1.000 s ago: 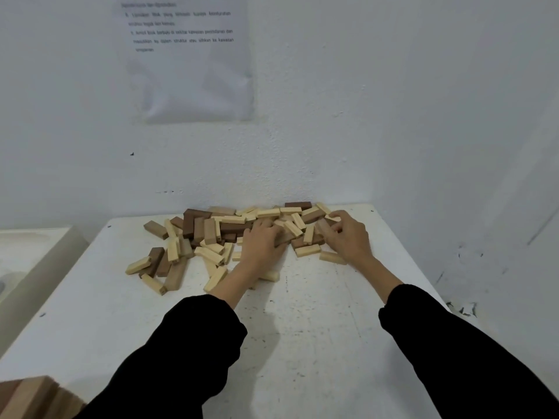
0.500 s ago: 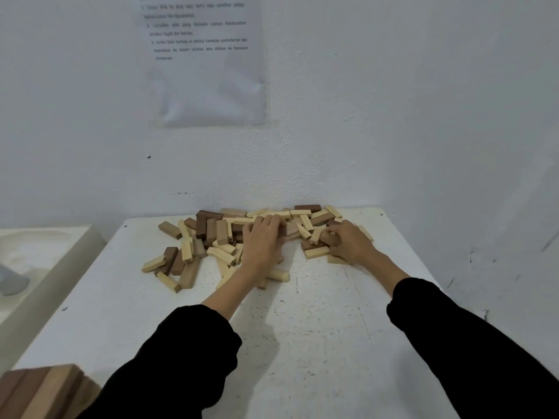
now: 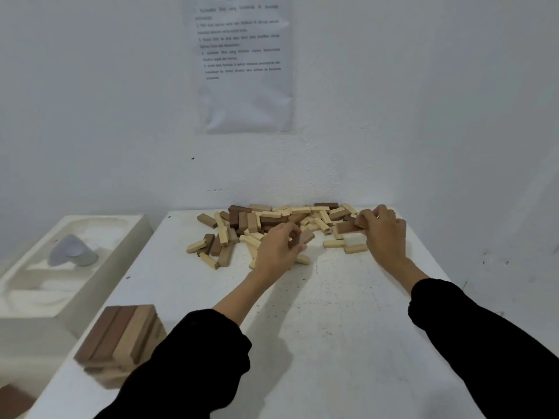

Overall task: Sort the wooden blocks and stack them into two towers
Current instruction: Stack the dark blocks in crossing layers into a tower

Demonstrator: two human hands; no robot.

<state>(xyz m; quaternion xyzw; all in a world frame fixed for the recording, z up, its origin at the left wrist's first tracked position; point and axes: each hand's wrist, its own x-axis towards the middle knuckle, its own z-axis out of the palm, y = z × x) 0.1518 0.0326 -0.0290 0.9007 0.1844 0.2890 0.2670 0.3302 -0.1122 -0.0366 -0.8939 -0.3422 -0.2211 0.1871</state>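
My left hand pinches a brown block from the far pile. My right hand grips a second brown block (darks for the near-left tower, probably).

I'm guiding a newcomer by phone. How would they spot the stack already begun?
Go to the white table, near left corner, beside the left sleeve. The stack stands there: the only tidy layered pile, brown and tan blocks side by side on top, while the loose blocks lie scattered by the far wall.
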